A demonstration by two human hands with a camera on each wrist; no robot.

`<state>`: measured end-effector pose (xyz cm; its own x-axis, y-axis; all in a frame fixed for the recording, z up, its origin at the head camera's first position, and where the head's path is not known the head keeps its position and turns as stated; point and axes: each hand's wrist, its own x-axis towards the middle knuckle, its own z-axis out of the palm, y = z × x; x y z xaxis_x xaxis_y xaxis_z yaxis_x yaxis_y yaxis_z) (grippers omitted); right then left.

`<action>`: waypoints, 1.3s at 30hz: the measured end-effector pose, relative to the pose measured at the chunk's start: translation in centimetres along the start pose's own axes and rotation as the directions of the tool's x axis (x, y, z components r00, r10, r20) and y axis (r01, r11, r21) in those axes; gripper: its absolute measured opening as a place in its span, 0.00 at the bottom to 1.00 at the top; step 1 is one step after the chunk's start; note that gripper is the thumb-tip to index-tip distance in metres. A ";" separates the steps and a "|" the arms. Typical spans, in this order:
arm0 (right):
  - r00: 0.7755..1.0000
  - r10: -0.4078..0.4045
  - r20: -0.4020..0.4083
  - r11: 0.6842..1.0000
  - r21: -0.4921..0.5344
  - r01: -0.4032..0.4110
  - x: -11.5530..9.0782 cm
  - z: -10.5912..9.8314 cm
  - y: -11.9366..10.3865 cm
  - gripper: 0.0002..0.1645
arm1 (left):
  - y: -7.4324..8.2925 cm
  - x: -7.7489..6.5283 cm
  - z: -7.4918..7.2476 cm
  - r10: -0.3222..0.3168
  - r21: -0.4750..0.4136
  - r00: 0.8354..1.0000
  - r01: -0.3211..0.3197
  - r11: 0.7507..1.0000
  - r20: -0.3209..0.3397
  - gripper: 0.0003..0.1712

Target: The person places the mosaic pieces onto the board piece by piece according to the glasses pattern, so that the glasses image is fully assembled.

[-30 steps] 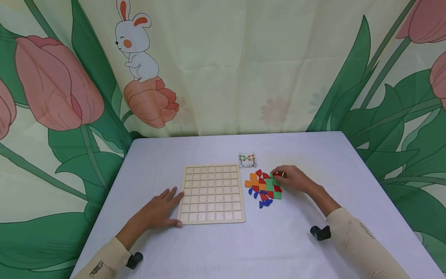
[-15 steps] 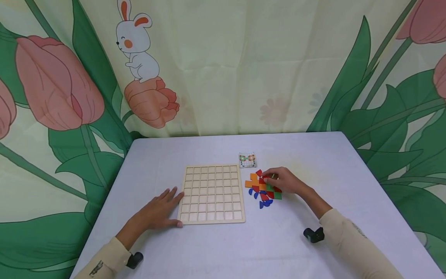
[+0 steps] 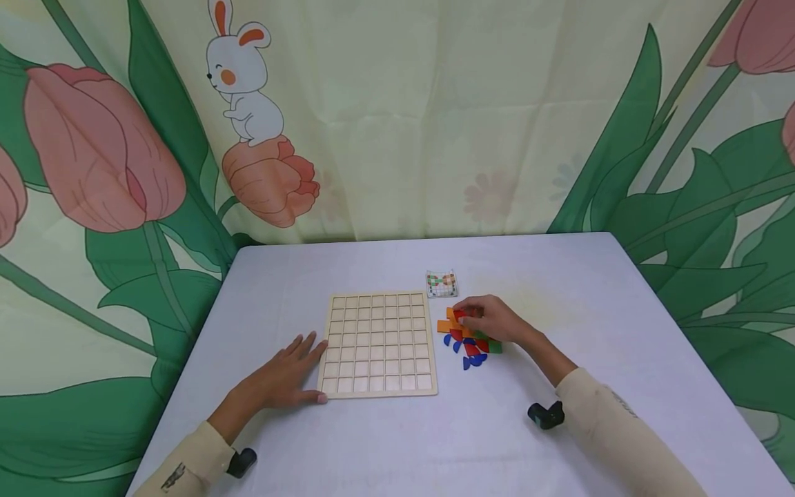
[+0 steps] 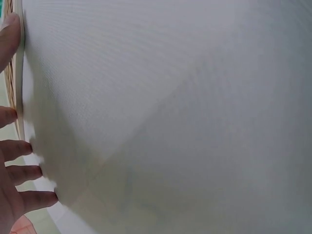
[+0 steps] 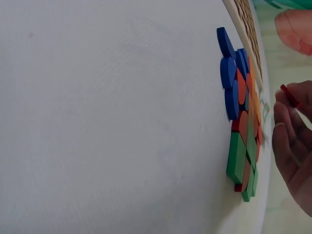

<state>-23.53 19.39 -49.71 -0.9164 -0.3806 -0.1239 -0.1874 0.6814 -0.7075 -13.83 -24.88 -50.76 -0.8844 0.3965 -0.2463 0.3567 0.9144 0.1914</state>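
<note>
A square wooden grid board (image 3: 380,351) lies flat on the white table. My left hand (image 3: 282,376) rests at its left edge with fingers spread; the left wrist view shows a thumb (image 4: 9,39) against the board's side. To the right of the board lies a cluster of coloured tiles: green squares (image 3: 495,346), orange tiles (image 3: 444,326), red pieces (image 3: 472,350) and blue half-rounds (image 3: 475,361). My right hand (image 3: 495,319) is over the cluster's far side and hides part of it. Between its thumb and finger it pinches a thin red tile (image 5: 290,96).
A small pattern card (image 3: 442,284) with a coloured grid lies behind the tiles, near the board's far right corner. The white tabletop (image 3: 435,442) meets a printed curtain (image 3: 397,138) at its back edge. Each wrist wears a black camera (image 3: 546,415).
My right hand has moved left over the cluster, from its right side toward the orange tiles, with a red tile in its grasp. My left hand has stayed put.
</note>
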 end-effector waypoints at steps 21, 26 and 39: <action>1.000 -0.004 -0.014 0.997 0.075 0.005 1.7 1.5 -1.5 0.20 | 0.2 0.2 -0.2 -0.023 -0.005 0.998 0.023 1.000 0.054 0.65; 1.000 -0.007 -0.019 0.997 0.071 0.008 1.9 1.7 -1.8 0.19 | 0.3 0.1 -0.1 -0.022 -0.005 0.999 0.022 1.000 0.041 0.66; 0.998 -0.063 0.031 0.997 0.036 0.062 3.6 2.9 -2.8 0.18 | 0.1 0.2 0.3 -0.029 -0.004 0.999 0.029 1.000 0.023 0.66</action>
<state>-25.33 14.28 -50.14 -0.8912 -0.4421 -0.1010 -0.2309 0.6340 -0.7381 -13.87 -24.72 -51.10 -0.8871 0.3720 -0.2733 0.3300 0.9250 0.1881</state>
